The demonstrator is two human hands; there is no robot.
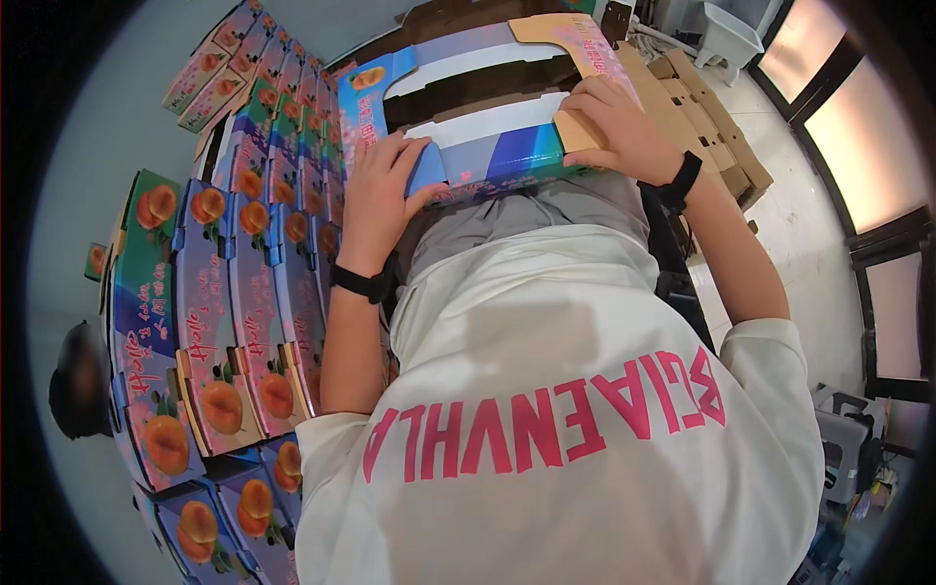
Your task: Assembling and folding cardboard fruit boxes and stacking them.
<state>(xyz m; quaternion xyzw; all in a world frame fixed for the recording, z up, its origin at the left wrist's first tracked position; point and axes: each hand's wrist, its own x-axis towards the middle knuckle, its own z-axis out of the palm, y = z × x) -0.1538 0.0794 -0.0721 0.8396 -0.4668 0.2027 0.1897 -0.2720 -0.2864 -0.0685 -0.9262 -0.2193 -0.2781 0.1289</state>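
Note:
A colourful cardboard fruit box lies in front of my waist, printed with peaches, blossoms and blue and purple bands. Its top has a wide opening with white inner flaps along the near and far sides, and the inside looks dark. My left hand grips the near left corner, fingers over the blue corner piece and thumb at the near side. At the near right corner, my right hand holds the box the same way, by the orange corner piece. Both wrists wear black bands.
Tall stacks of similar peach-printed boxes stand close on my left. Past them, a person's dark-haired head shows at the left edge. Plain brown cardboard boxes sit to the right, with a white basin beyond. A grey case is at the lower right.

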